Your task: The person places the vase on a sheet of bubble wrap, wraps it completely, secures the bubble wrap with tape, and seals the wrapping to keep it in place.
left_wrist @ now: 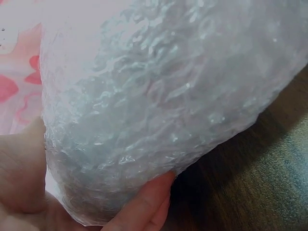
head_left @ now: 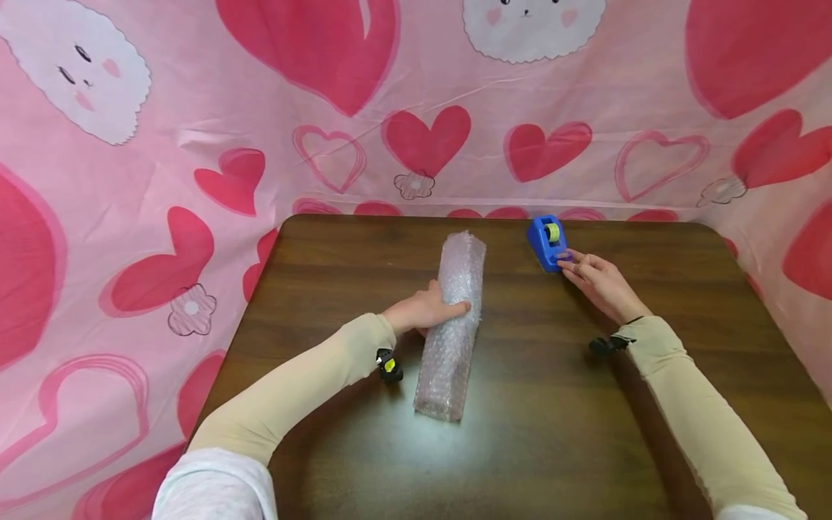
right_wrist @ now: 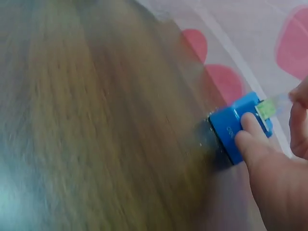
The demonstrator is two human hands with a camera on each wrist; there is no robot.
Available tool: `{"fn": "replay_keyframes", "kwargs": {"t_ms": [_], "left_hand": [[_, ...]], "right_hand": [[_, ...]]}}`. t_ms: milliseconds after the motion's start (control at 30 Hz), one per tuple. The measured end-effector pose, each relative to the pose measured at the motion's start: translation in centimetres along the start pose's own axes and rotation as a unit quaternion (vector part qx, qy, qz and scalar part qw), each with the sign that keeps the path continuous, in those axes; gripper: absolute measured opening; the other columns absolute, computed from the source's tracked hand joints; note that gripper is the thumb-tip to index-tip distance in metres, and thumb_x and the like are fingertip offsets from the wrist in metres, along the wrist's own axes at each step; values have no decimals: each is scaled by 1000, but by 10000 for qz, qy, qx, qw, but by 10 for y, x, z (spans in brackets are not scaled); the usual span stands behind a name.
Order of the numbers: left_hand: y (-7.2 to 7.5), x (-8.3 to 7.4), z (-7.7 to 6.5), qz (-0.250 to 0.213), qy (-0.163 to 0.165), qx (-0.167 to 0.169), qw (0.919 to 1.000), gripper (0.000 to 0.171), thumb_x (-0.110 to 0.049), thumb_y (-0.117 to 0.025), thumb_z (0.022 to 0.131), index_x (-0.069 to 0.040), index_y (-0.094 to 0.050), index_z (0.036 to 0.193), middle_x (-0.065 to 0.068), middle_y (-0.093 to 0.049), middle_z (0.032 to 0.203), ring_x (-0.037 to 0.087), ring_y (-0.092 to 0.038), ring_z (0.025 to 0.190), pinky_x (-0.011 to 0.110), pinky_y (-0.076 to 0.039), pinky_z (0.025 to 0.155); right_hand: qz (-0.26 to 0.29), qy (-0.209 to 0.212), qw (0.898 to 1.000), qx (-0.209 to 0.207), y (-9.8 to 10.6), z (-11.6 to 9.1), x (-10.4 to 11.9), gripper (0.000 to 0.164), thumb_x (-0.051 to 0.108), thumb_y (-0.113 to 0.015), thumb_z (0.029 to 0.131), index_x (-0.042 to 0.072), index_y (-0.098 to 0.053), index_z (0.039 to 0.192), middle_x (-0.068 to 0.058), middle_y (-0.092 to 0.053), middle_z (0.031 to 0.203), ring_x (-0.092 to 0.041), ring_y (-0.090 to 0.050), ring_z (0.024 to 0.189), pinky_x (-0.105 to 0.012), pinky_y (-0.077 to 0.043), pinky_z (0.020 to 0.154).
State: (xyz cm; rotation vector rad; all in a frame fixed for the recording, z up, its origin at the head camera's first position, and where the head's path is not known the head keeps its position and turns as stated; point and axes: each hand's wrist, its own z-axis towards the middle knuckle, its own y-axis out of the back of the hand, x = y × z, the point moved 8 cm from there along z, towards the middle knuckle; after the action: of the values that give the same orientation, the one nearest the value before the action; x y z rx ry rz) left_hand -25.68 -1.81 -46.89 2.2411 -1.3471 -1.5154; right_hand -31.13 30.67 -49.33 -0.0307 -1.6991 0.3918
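Observation:
A long roll of bubble wrap (head_left: 453, 361) lies on the table, its length running from near to far. My left hand (head_left: 425, 309) grips it around the middle, thumb across the top; the left wrist view shows fingers curled round the bubble wrap (left_wrist: 144, 110). What is inside the wrap cannot be made out. My right hand (head_left: 601, 284) is at the front end of a blue tape dispenser (head_left: 546, 245). In the right wrist view, fingers of this hand touch the dispenser (right_wrist: 228, 122), while others pinch the clear end of the tape (right_wrist: 283, 99).
The dark wooden table (head_left: 546, 433) ends at a far edge just behind the dispenser. A pink curtain (head_left: 487, 94) with hearts hangs behind it and at both sides.

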Motion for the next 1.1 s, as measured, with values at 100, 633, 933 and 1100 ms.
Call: {"fn": "replay_keyframes", "kwargs": {"t_ms": [100,633,933,1100], "left_hand": [[1,0,0,13,-31,-6,10000,94,-53,-62,98,9,-19,155,31,-50,135,32,-67,100,33,-62,63],[0,1,0,-77,30,-2,10000,97,-55,-62,98,9,-19,156,33,-53,137,31,-70,99,35,-62,66],[-3,-3,1,-212,-135,4,9997,92,-52,-63,98,9,-24,153,31,-53,132,32,-69,97,36,-62,63],[-1,-1,0,-199,-105,-95,9997,89,-52,-63,97,7,-26,152,29,-53,130,33,-68,97,36,-62,62]], "right_hand": [[-672,446,9967,18,0,-3,7,10,-2,-48,107,-4,-49,118,-28,-25,159,-6,-64,118,-18,-50,100],[-5458,2049,8119,-287,-3,-12,38,26,11,-59,104,0,-71,125,-16,-69,113,-10,-61,96,-10,-41,85],[-5526,1818,8118,-501,5,-10,38,34,19,-49,110,-4,-73,115,-22,-73,108,-31,-67,101,-13,-42,86],[-5224,1300,8331,-1273,8,-2,37,36,30,-61,106,-3,-76,109,-22,-76,95,-8,-67,75,-7,-44,68]]}}
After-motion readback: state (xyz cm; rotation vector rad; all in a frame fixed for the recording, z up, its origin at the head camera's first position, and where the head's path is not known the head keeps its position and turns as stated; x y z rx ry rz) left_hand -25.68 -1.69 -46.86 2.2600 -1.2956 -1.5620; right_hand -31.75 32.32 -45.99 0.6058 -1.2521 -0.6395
